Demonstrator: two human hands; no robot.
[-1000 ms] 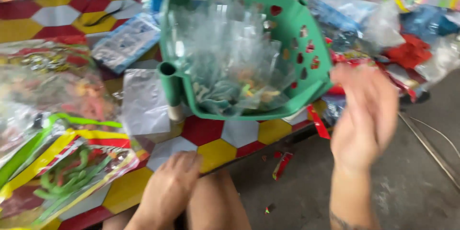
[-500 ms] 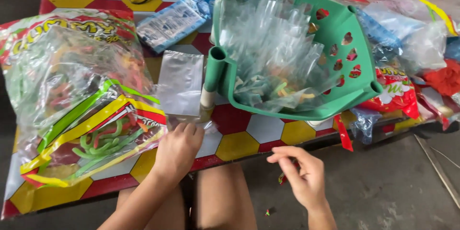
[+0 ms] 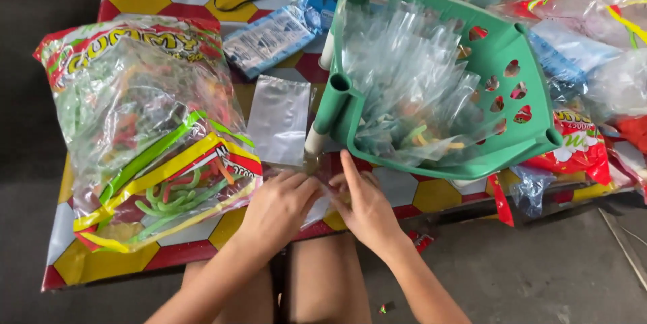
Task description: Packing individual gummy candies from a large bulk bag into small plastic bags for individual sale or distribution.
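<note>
- Small clear plastic bag [image 3: 322, 192] lies at the near table edge, pinched between both hands; it is thin and see-through, so its outline is hard to trace against the tablecloth.
- Change since half a second ago: the right hand was off the table, low and to the right over the floor; now it is up on the table edge, meeting the left. The left hand was resting alone on the near edge; it has closed in on the same spot. Judgement: work has shifted from reaching to two-handed handling of one bag.
- Far left: large candy bag [image 3: 145, 128], clear with red, yellow and green print, holds green and red gummy strips; it lies flat, well apart from the hands.
- Left hand [image 3: 278, 206]: fingers curled narrow, tips gripping the left side of the small bag.
- Just above the hands: an empty flat clear pouch [image 3: 279, 120] lies on the table, untouched.
- Right hand [image 3: 364, 209]: index finger stretched forward, other fingers bent, holding the right side of the small bag; the two hands are touching or nearly so.
- Right of centre: green plastic basket [image 3: 519, 105] tilted on its side, stuffed with clear bags, some with coloured candy; its lower rim sits just beyond the right hand, not touching.
- Table [image 3: 182, 229] has a red, yellow and white hexagon cover; more packets crowd the far right.
</note>
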